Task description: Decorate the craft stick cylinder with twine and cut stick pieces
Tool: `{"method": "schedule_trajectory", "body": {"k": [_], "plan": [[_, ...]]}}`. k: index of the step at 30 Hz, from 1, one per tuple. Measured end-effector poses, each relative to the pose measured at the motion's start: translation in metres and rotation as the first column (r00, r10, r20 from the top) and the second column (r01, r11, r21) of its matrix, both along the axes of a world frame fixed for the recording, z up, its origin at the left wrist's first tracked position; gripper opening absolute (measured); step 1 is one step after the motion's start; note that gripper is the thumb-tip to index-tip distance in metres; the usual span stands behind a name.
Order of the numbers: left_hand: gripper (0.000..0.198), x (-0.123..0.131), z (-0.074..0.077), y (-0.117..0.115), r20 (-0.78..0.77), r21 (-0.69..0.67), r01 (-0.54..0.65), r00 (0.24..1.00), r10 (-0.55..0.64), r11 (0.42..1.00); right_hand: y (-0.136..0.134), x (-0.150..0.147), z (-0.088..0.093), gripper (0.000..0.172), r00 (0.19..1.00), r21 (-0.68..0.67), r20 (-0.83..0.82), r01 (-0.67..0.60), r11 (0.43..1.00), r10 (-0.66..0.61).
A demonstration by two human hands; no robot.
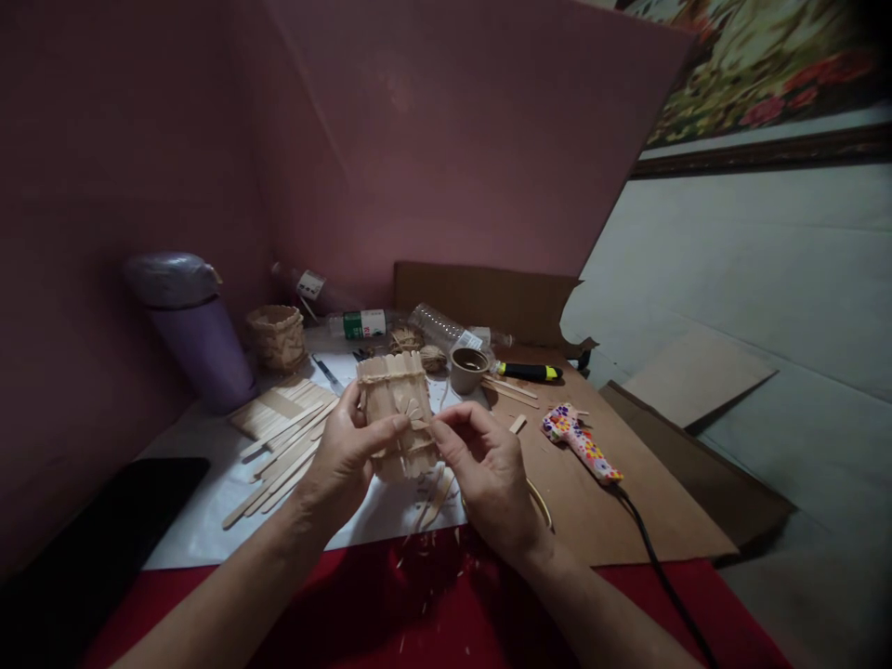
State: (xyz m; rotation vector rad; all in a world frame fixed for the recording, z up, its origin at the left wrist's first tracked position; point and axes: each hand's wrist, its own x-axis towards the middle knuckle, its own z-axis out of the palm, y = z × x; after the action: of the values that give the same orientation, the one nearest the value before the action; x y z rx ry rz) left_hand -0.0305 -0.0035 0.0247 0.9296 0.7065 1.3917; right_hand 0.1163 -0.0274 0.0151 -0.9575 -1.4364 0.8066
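A small cup of flat wooden sticks (390, 381), banded with twine near both ends, is held up tilted above the worktop, between the two hands. The left hand (338, 451) has its fingers closed around the cup's left side, thumb across the front; the right hand (491, 469) has thumb and fingers drawn narrow at its right edge, beside a pale sliver, though I cannot tell whether they grip it. Loose sticks (282, 460) lie left of the cup on white paper (177, 539). Behind it are a twine ball (433, 359) and a brown pot (465, 381). Farther right, a flower-patterned glue gun (582, 446) rests on cardboard (655, 520); a purple container (205, 353) stands far left.
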Motion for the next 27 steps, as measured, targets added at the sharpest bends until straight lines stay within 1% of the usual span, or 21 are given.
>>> {"method": "schedule_trajectory", "body": {"k": [2, 4, 9, 13, 15, 17, 19, 21, 24, 27], "plan": [[0.060, 0.001, -0.001, 0.000, -0.003, 0.008, -0.006, 1.000, 0.006, 1.000, -0.001, -0.002, 0.001, 0.015, 0.999, 0.007, 0.030, 0.023, 1.000, -0.023], [0.059, 0.002, -0.003, 0.000, -0.008, 0.018, 0.003, 1.000, -0.002, 1.000, -0.001, -0.003, 0.001, 0.018, 1.000, -0.007, 0.015, 0.025, 1.000, -0.025], [0.054, 0.003, 0.002, -0.004, -0.003, 0.010, 0.039, 0.999, -0.039, 0.999, 0.002, -0.003, 0.004, 0.025, 0.985, -0.158, -0.156, -0.097, 0.983, 0.072], [0.047, 0.003, 0.006, -0.006, 0.009, -0.021, 0.096, 0.995, -0.095, 0.995, 0.006, 0.002, 0.009, 0.025, 0.981, -0.224, -0.174, -0.122, 0.967, 0.084], [0.050, 0.003, 0.004, -0.005, -0.005, -0.010, 0.106, 0.994, -0.106, 0.994, 0.007, 0.003, 0.010, 0.026, 0.973, -0.257, -0.214, -0.146, 0.955, 0.091], [0.053, 0.004, 0.000, -0.003, -0.030, 0.016, 0.089, 0.996, -0.089, 0.996, 0.007, 0.004, 0.011, 0.028, 0.964, -0.281, -0.251, -0.164, 0.945, 0.092], [0.056, 0.004, -0.004, -0.001, -0.047, 0.035, 0.072, 0.996, -0.070, 0.997, 0.008, 0.004, 0.011, 0.028, 0.960, -0.275, -0.263, -0.175, 0.945, 0.101], [0.056, 0.004, -0.005, 0.000, -0.046, 0.020, 0.064, 0.997, -0.063, 0.998, 0.008, 0.003, 0.010, 0.027, 0.956, -0.255, -0.265, -0.197, 0.947, 0.128], [0.054, 0.004, -0.001, -0.002, -0.015, -0.046, 0.068, 0.997, -0.069, 0.997, 0.008, 0.003, 0.010, 0.026, 0.948, -0.238, -0.289, -0.203, 0.950, 0.130], [0.052, 0.004, 0.004, -0.004, 0.023, -0.091, 0.074, 0.997, -0.072, 0.993, 0.006, 0.002, 0.008, 0.025, 0.953, -0.225, -0.291, -0.152, 0.962, 0.082]]}}
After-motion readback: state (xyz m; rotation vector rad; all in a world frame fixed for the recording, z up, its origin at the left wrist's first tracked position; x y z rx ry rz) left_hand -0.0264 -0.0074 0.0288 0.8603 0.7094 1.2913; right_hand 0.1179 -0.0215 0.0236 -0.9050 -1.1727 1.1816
